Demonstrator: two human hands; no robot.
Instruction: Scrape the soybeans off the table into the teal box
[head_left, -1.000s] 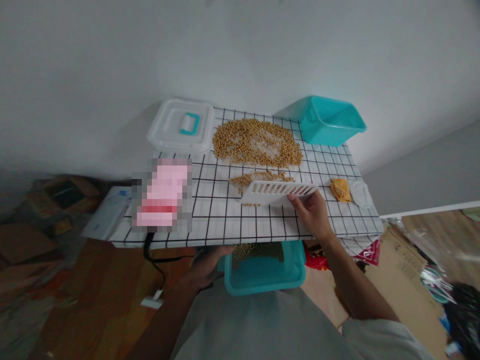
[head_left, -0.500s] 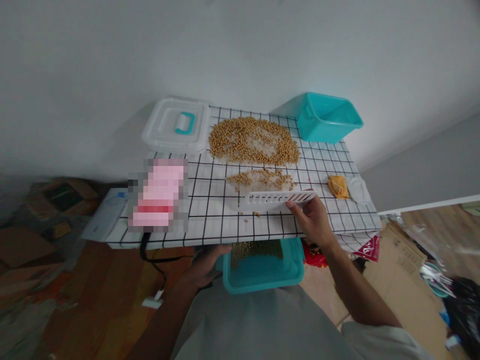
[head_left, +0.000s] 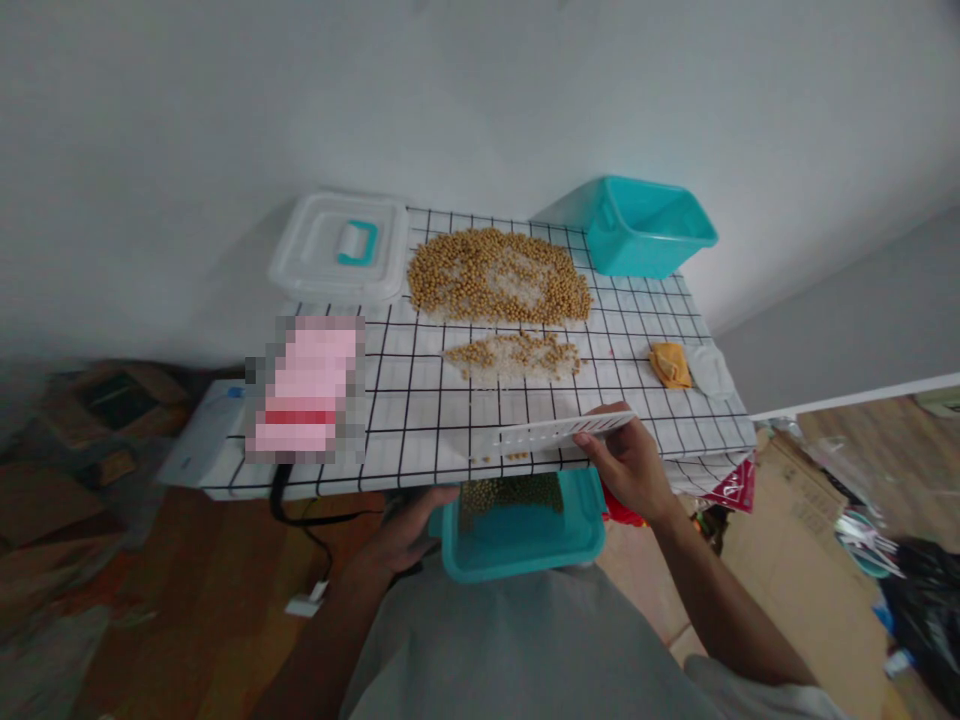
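Right hand (head_left: 634, 465) reaches forward, fingers pinched (thumb uppermost); left hand (head_left: 409, 530) sits lower, fingers curled.

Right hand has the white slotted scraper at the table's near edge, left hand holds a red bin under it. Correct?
One slip: the bin under the table edge, held by the left hand, is teal, not red, as the head view shows. The right hand does hold the white slotted scraper.

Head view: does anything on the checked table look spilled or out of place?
Yes. Loose soybeans lie straight on the checked tablecloth: a large pile near the wall and a smaller strip in front of it, with a few strays by the white slotted scraper in the right hand. The left hand holds a teal bin of beans below the edge.
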